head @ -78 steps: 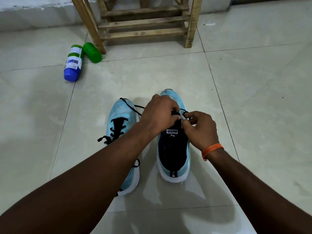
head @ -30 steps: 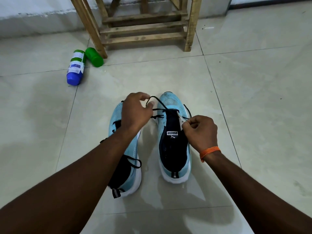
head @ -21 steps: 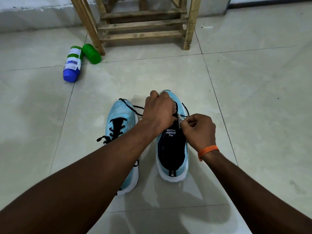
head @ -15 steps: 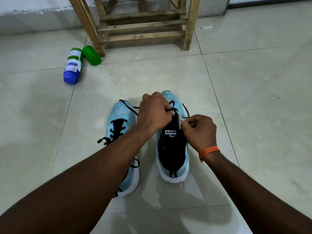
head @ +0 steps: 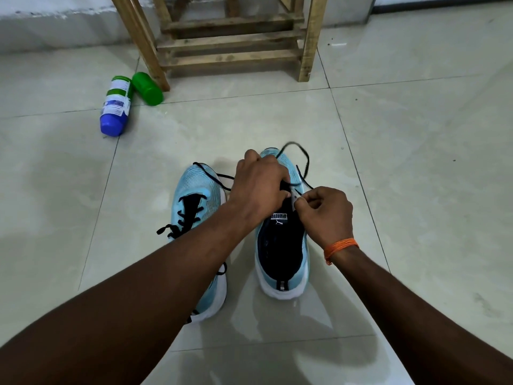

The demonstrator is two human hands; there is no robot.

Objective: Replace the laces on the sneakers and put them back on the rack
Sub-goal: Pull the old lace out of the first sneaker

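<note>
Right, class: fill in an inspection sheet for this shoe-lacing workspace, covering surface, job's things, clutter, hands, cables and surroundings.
Surface: floor, glossy tiles with faint smears.
Job's things: left sneaker laced, its ends loose; right sneaker upright beside it, lace looping above its toe. Both are on the floor, not on the rack.
Clutter: bottle lying on its side; green cylinder next to it, by a rack leg.
Hands: left hand grips the lace over the right sneaker; right hand pinches that sneaker's eyelet edge.
Cables: nothing seen.
Surroundings: wooden rack standing by the wall.
</note>
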